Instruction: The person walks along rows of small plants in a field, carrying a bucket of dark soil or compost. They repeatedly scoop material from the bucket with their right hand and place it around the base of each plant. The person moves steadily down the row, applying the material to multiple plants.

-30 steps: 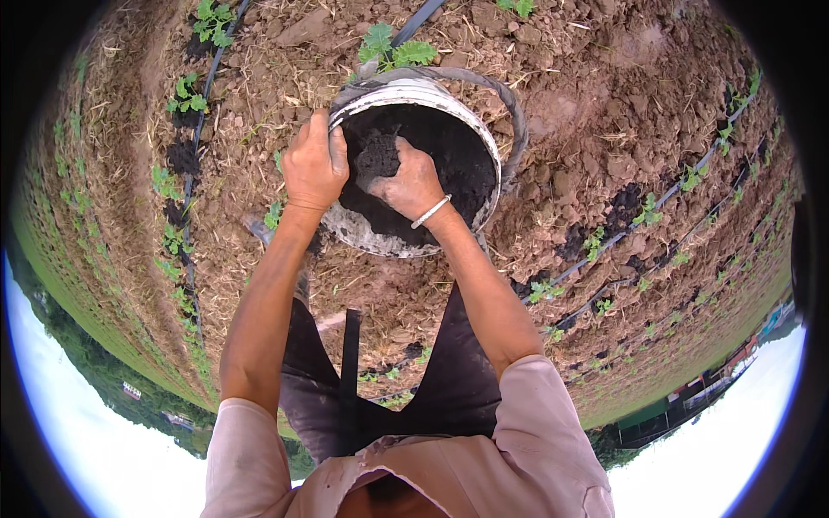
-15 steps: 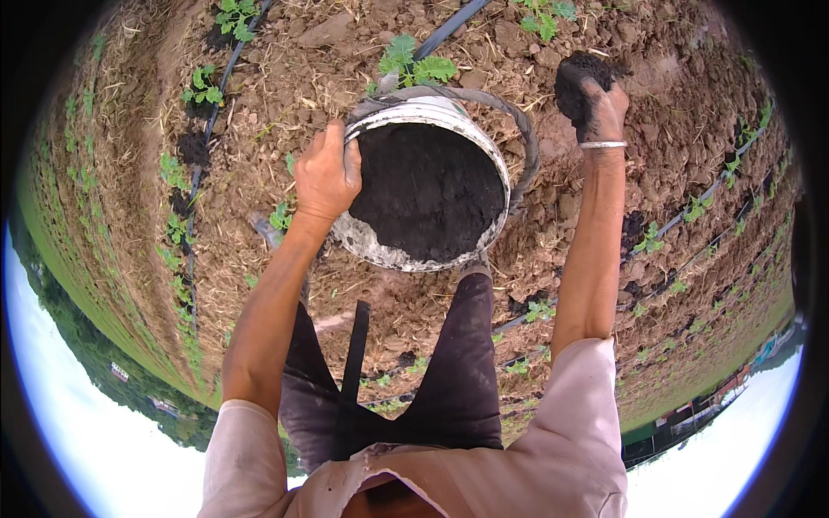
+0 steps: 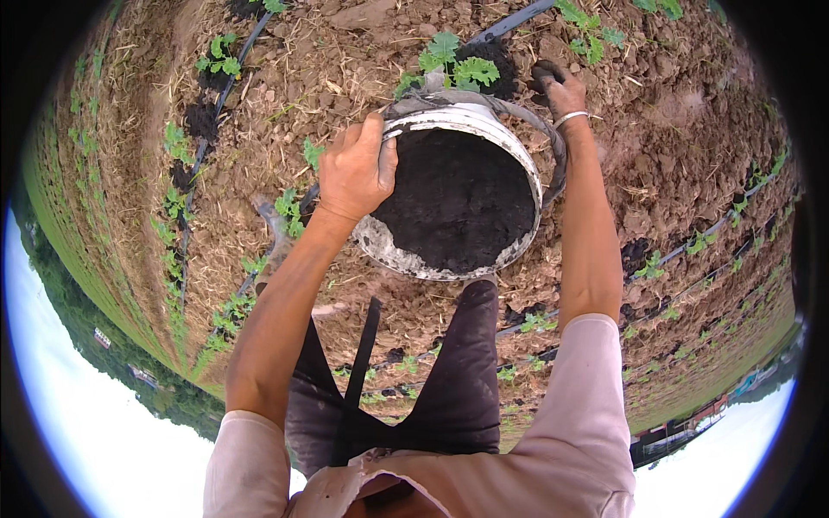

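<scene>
My left hand (image 3: 354, 173) is closed round the left rim of a white bucket (image 3: 380, 243), fingers outside and thumb at the inner edge. Dark, crumbly compost (image 3: 453, 203) fills much of the bucket, which tilts toward me. Beyond the bucket's far right rim, my right hand (image 3: 561, 91) is low over the soil, its blackened fingers stretched out and apparently holding nothing. A small dark heap of compost (image 3: 490, 69) lies left of those fingers, against a leafy green seedling (image 3: 451, 65). The bucket's twisted handle (image 3: 553, 147) hangs over its right side.
Black drip hose (image 3: 514, 19) runs past the seedling, and another drip line (image 3: 226, 99) lies along the row at left. More seedlings (image 3: 591, 34) stand in the cloddy, straw-strewn soil (image 3: 673, 129). My dark-trousered legs (image 3: 458, 363) are behind the bucket.
My right hand has moved left and down to the seedling and released its clump of compost, which now lies beside the stem. The bucket, held by my left hand, appears further right.
</scene>
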The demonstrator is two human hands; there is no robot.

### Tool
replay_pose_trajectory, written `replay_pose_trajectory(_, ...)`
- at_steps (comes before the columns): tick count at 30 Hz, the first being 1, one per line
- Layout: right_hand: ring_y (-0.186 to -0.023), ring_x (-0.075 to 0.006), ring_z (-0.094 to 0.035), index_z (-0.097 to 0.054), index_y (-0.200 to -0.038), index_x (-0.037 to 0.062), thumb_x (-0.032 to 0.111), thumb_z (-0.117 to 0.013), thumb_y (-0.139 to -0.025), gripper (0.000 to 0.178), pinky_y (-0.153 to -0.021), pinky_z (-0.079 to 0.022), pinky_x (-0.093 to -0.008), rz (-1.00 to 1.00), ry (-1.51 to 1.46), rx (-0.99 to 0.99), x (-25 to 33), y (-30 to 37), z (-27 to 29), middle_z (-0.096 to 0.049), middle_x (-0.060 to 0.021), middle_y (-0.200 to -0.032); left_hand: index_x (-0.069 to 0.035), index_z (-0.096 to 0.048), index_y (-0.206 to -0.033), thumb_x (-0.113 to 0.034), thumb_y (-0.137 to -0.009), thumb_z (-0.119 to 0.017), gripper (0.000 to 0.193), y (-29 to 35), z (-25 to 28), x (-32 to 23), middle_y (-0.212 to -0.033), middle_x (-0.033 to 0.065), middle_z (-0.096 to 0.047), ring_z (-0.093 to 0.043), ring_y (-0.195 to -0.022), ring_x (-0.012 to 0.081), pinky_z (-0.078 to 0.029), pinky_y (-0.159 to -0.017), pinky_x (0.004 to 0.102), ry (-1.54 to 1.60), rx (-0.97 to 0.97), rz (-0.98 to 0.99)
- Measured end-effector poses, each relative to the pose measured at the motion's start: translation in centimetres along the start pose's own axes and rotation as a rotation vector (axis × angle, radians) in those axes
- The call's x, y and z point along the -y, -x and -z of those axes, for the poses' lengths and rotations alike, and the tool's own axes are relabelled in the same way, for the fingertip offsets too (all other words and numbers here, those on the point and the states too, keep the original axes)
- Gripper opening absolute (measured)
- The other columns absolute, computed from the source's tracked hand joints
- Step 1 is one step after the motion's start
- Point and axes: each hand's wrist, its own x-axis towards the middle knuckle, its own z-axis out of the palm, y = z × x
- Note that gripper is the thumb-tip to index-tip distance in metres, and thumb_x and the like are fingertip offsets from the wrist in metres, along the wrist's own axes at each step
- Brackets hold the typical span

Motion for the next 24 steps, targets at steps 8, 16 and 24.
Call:
replay_pose_trajectory(8,-0.067,-0.0180,-0.065,-0.062,-0.104,-0.0022,0.009,-0.058,-0.089,0.019,-0.058,-0.053,-0.0278,0.123,-0.507,-0.581,9.0,17.4,3.8,-0.067,-0.0121,-0.084,-0.004,-0.053,-0.105,-0.020,-0.083,-0.061,0.029,-0.1,-0.1,0.2,-0.078,0.0143,-0.059,-0.061,-0.069,0.0351,-0.051,-0.055,0.0451,-0.041,0.024,0.010)
replay_pose_trajectory(16,-0.118,-0.0418,-0.043,-0.034,-0.137,-0.0008,0.005,-0.071,-0.061,0.084,-0.100,-0.040,-0.0445,0.121,0.787,0.129,9.3,29.8,-2.7,-0.040,-0.0261,-0.135,-0.004,-0.049,-0.097,-0.016,-0.085,-0.059,0.020,-0.7,0.0,-0.5,-0.078,0.0183,-0.060,-0.060,-0.068,0.0395,-0.048,-0.058,0.0475,-0.015,0.035,0.023)
replay_pose_trajectory(24,-0.116,-0.0471,-0.043,-0.039,-0.139,0.0099,0.016,-0.077,-0.060,0.088,-0.092,-0.039,-0.0582,0.307,1.144,0.267,5.6,28.9,-6.4,-0.034,-0.0242,-0.141,-0.004,-0.046,-0.096,-0.017,-0.088,-0.056,0.018,-1.0,0.3,-0.4,-0.082,0.0201,-0.061,-0.061,-0.072,0.0413,-0.050,-0.061,0.0485,-0.006,0.155,0.046)
